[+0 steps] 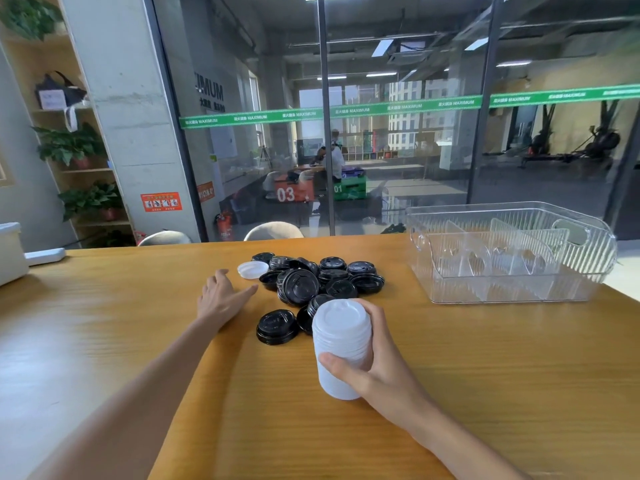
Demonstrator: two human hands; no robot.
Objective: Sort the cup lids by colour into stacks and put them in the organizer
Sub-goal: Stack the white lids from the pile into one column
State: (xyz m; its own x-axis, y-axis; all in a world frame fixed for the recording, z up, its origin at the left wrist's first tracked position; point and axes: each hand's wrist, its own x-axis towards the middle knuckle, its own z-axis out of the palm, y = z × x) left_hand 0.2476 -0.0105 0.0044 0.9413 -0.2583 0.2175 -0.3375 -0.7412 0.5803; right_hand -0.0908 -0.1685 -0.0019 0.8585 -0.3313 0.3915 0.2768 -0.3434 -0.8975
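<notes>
My right hand (375,362) grips a tall stack of white lids (341,344) just above the wooden table (485,375). Beyond it lies a pile of black lids (322,280), with one black lid (277,325) apart at the near left. A single white lid (252,269) lies at the pile's far left. My left hand (221,297) hovers open over the table, fingers spread, a short way from that white lid. The clear plastic organizer (588,268) with upright dividers stands empty at the far right.
A white box (10,254) and a white strip (45,255) sit at the table's far left edge. Two chair backs (273,232) rise behind the far edge, in front of a glass wall. Shelves with plants stand at the left.
</notes>
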